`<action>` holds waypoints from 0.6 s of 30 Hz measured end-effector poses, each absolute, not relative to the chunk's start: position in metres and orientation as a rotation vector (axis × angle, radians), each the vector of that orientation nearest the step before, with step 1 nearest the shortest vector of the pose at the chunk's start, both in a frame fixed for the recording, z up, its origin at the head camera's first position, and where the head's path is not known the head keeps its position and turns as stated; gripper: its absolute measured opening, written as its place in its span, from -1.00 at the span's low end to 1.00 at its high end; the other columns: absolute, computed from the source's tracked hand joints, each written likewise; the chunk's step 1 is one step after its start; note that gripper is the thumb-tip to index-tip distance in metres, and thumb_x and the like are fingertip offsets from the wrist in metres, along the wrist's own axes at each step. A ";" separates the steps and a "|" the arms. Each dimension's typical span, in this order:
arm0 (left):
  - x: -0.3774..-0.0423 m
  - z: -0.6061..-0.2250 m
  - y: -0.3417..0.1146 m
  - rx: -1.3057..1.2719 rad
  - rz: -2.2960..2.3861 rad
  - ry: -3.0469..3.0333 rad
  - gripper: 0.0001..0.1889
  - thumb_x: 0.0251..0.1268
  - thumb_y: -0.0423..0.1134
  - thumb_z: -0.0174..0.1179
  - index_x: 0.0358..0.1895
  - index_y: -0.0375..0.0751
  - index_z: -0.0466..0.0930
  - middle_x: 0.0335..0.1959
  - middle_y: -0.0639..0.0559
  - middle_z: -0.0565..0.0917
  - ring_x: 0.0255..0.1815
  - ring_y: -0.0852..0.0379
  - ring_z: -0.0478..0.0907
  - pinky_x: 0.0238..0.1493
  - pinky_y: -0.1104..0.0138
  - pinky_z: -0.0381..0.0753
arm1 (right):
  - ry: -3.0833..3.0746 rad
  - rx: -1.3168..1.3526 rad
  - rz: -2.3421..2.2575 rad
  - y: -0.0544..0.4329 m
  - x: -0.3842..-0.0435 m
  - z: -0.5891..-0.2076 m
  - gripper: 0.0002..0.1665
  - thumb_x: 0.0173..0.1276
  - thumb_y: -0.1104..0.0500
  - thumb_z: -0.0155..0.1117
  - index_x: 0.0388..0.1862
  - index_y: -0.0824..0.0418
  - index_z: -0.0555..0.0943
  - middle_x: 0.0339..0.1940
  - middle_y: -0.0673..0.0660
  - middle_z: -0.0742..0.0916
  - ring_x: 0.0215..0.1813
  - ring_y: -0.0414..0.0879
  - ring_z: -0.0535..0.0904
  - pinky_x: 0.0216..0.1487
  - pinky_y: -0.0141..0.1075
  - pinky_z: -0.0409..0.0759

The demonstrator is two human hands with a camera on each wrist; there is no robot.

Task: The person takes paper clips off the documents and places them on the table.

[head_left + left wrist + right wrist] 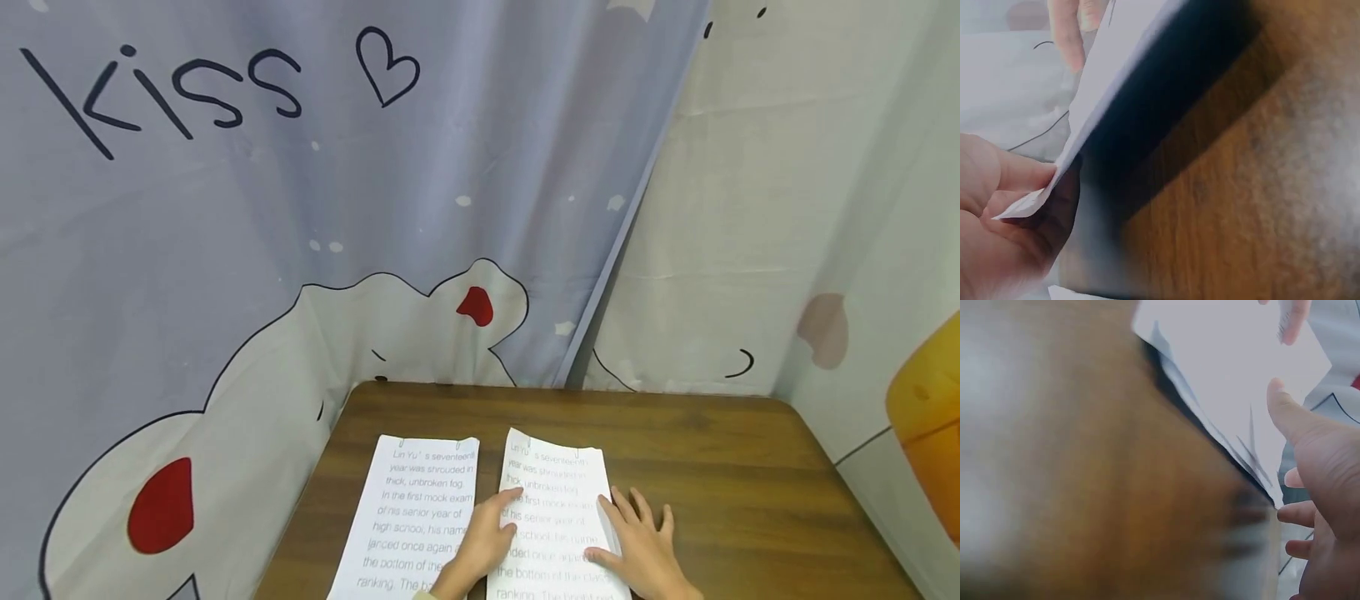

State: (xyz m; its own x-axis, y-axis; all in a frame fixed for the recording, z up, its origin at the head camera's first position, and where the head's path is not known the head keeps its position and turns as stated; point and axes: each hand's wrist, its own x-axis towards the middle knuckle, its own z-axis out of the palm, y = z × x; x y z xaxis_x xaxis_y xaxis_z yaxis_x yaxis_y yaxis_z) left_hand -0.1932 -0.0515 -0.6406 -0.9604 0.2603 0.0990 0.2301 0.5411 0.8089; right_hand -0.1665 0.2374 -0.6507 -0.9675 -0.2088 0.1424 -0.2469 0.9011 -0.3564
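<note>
Brown table (735, 483), hands (486, 543) (641, 548) at opposite edges of printed sheets (551, 525)

The white rectangular paper pages (558, 542) between the left hand (483, 537) and the right hand (643, 548) carry rows of thin grey print. Left of the left hand, a second white paper set (412, 529) shows similar grey lines. The wooden tabletop (735, 483) around both hands is brown, streaked with darker grain. Beyond the hands, a grey-blue fabric curtain (487, 150) has white specks, black lettering (163, 104), a black heart outline (389, 67) and white, black-edged cartoon figures (262, 417) with red patches (161, 507). Beyond the right hand, a white fabric curtain (720, 208) bears a dusty-pink patch (823, 332) and a yellow-orange shape (933, 433).
</note>
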 end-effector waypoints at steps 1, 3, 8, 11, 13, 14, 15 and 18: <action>-0.193 -0.641 -0.053 0.435 1.443 2.732 -0.32 0.18 -0.62 0.25 0.44 -0.26 0.53 0.41 -0.27 0.61 0.44 -0.26 0.55 0.48 -0.10 0.51 | -2.954 0.345 0.590 0.238 -0.169 -0.648 0.13 0.11 -0.42 0.51 0.52 0.18 0.50 0.56 0.39 0.49 0.57 0.51 0.24 0.34 0.78 -0.05; -0.192 -0.642 -0.055 0.451 1.493 2.729 -0.26 0.16 -0.63 0.25 0.49 -0.23 0.49 0.45 -0.24 0.58 0.46 -0.27 0.53 0.51 -0.10 0.48 | -2.924 0.325 0.637 0.239 -0.175 -0.643 0.09 0.15 -0.39 0.52 0.52 0.18 0.49 0.54 0.38 0.51 0.57 0.49 0.26 0.35 0.75 -0.05; -0.190 -0.639 -0.061 0.450 1.604 2.661 -0.15 0.17 -0.62 0.24 0.59 -0.07 0.37 0.54 -0.19 0.49 0.52 -0.26 0.46 0.56 -0.13 0.39 | -2.823 0.332 0.747 0.244 -0.201 -0.633 -0.06 0.28 -0.26 0.53 0.52 0.15 0.50 0.52 0.34 0.54 0.57 0.40 0.29 0.41 0.70 -0.04; -0.189 -0.637 -0.063 0.406 1.646 2.595 -0.11 0.19 -0.59 0.24 0.63 0.01 0.31 0.60 -0.17 0.41 0.57 -0.26 0.39 0.60 -0.15 0.31 | -2.770 0.337 0.810 0.246 -0.217 -0.628 -0.14 0.32 -0.18 0.53 0.50 0.13 0.52 0.51 0.31 0.57 0.54 0.36 0.34 0.45 0.62 0.01; -0.188 -0.637 -0.063 0.393 1.667 2.567 -0.09 0.18 -0.58 0.24 0.64 0.04 0.29 0.63 -0.17 0.36 0.59 -0.26 0.36 0.61 -0.17 0.27 | -2.733 0.339 0.879 0.248 -0.227 -0.625 -0.20 0.35 -0.12 0.52 0.48 0.15 0.53 0.50 0.31 0.57 0.52 0.36 0.36 0.44 0.58 0.06; -0.188 -0.637 -0.063 0.383 1.680 2.550 -0.09 0.18 -0.58 0.23 0.64 0.05 0.27 0.64 -0.17 0.35 0.59 -0.26 0.36 0.62 -0.16 0.28 | -2.715 0.338 0.917 0.249 -0.232 -0.623 -0.23 0.37 -0.09 0.52 0.47 0.16 0.54 0.49 0.30 0.58 0.51 0.36 0.37 0.43 0.56 0.09; -0.187 -0.637 -0.063 0.379 1.695 2.534 -0.08 0.18 -0.58 0.23 0.65 0.04 0.26 0.64 -0.17 0.33 0.59 -0.26 0.36 0.61 -0.17 0.27 | -2.698 0.338 0.962 0.249 -0.237 -0.622 -0.25 0.38 -0.07 0.51 0.46 0.17 0.55 0.48 0.30 0.59 0.50 0.37 0.39 0.41 0.53 0.12; -0.184 -0.637 -0.063 0.372 1.740 2.498 -0.07 0.18 -0.58 0.23 0.66 0.05 0.24 0.66 -0.16 0.31 0.58 -0.25 0.37 0.61 -0.17 0.30 | -2.658 0.321 1.135 0.250 -0.251 -0.618 -0.32 0.41 0.00 0.49 0.43 0.21 0.56 0.45 0.30 0.62 0.48 0.38 0.40 0.39 0.50 0.18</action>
State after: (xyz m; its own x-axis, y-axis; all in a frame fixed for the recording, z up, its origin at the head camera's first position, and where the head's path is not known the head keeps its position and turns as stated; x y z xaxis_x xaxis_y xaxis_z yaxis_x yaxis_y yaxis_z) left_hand -0.1837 -0.0626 -0.6366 -0.9678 0.2396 0.0767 0.1549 0.3275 0.9321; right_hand -0.2512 0.2499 -0.6182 -0.9487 -0.1086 0.2969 -0.2896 0.6754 -0.6782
